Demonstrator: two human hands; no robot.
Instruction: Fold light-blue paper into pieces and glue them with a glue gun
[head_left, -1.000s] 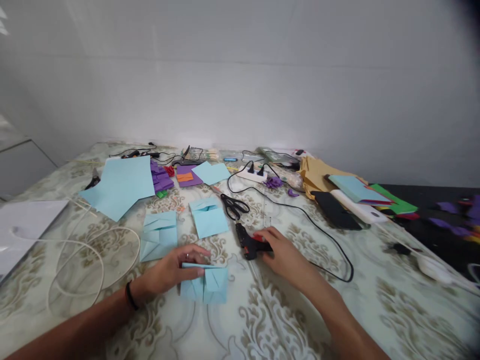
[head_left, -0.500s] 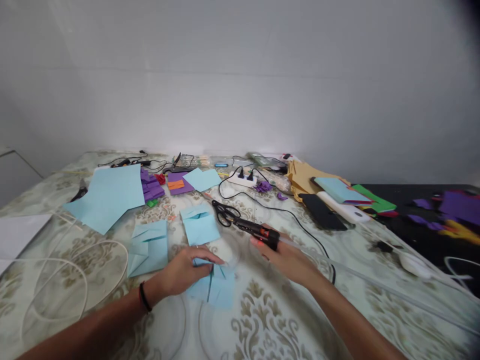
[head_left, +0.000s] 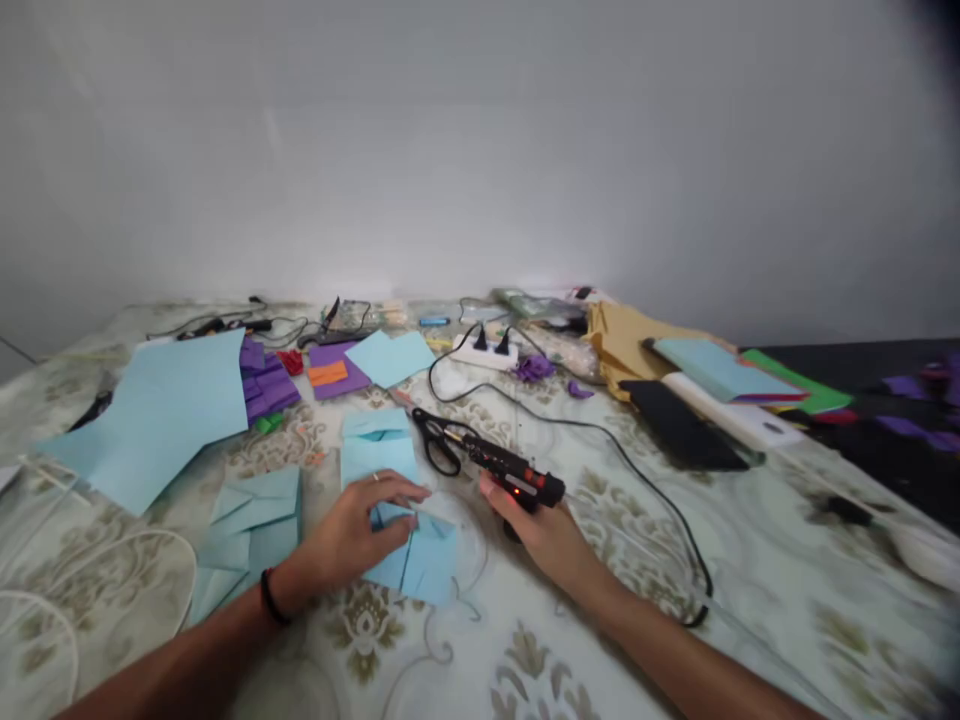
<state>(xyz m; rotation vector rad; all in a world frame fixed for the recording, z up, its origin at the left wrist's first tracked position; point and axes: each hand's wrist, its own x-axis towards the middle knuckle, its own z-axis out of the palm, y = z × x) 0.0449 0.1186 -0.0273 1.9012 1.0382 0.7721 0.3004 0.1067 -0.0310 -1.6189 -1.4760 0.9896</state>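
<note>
My right hand (head_left: pixel 536 530) grips a black glue gun (head_left: pixel 510 470) with a red light on its body, lifted off the table and pointing up-left toward the scissors. Its black cord (head_left: pixel 645 470) runs to a white power strip (head_left: pixel 484 352). My left hand (head_left: pixel 352 530) lies flat on a folded light-blue paper piece (head_left: pixel 424 560), fingers spread over its upper edge. Two more folded blue pieces lie close by, one (head_left: pixel 379 450) just beyond my left hand and one (head_left: pixel 251 520) to its left.
Black scissors (head_left: pixel 439 440) lie just past the glue gun's tip. A large blue sheet (head_left: pixel 161 410) and purple paper bits (head_left: pixel 266 380) sit at the left, a white cord (head_left: pixel 112 560) at the near left. Coloured paper stacks (head_left: pixel 720 375) and a black flat object (head_left: pixel 679 430) sit at the right.
My right hand picked the glue gun up off the table and brought it toward the folded blue piece. My left hand stayed pressed on that piece. The view shifted a little.
</note>
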